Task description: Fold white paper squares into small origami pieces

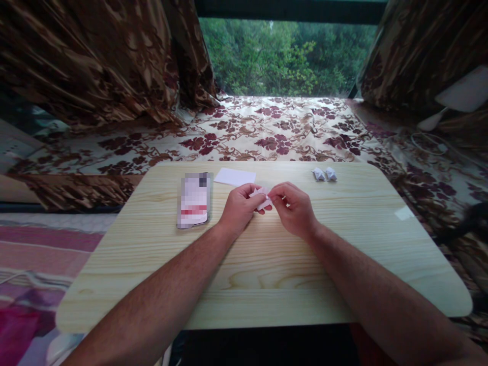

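Note:
Over the middle of the table, my left hand (243, 204) is closed on a small piece of folded white paper (263, 204), thumb on top and fingers beneath. My right hand (293, 206) pinches the paper's right edge between thumb and forefinger. The paper's exact folds are partly hidden by the fingers. Just behind my left hand lies a white stack of paper (235, 176). Two small folded white paper pieces (325, 175) sit side by side at the far right of the table.
A blurred-out flat packet (193, 199) lies left of my hands on the wood-grain table (244, 305). Near the right edge is a small pale patch (404, 213). Beyond the table, a floral cloth (274, 127) covers the window ledge, with a white lamp (463, 91) at right.

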Action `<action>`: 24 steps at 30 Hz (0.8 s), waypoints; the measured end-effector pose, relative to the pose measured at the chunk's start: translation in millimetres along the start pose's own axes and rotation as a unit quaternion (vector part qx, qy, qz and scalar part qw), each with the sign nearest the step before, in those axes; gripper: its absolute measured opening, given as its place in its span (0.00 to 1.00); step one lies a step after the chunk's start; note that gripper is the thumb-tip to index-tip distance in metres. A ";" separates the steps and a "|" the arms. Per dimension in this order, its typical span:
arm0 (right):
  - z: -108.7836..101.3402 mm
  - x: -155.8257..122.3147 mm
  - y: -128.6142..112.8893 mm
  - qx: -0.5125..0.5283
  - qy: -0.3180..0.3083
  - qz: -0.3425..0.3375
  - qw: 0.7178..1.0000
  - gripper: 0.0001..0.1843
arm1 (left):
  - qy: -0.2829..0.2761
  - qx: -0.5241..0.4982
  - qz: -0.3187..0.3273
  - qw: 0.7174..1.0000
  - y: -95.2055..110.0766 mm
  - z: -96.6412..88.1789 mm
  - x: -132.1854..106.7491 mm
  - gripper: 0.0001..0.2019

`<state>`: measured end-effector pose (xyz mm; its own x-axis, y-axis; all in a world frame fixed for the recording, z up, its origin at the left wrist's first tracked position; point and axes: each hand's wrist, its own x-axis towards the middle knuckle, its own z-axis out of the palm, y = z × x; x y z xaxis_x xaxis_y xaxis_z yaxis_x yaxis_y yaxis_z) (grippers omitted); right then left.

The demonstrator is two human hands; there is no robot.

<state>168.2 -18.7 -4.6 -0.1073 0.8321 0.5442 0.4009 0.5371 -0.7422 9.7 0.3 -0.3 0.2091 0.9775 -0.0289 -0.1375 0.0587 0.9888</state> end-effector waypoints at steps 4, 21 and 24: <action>0.7 -1.2 -0.8 0.027 -0.012 0.017 0.999 0.05 | 0.020 0.000 0.006 1.000 -0.9 0.5 -0.2 0.14; -1.1 -0.3 2.0 0.015 -0.014 -0.001 1.000 0.09 | 0.000 -0.010 0.003 1.000 2.1 0.6 -1.6 0.15; -1.4 -0.3 2.5 0.016 -0.010 -0.002 1.000 0.09 | -0.009 -0.005 0.004 1.000 3.3 0.6 -1.6 0.15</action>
<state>170.5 -17.8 -6.0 -0.1263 0.8321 0.5400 0.3717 0.5444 -0.7520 9.5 -1.2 3.1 0.2258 0.9740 -0.0181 -0.1484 0.0528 0.9875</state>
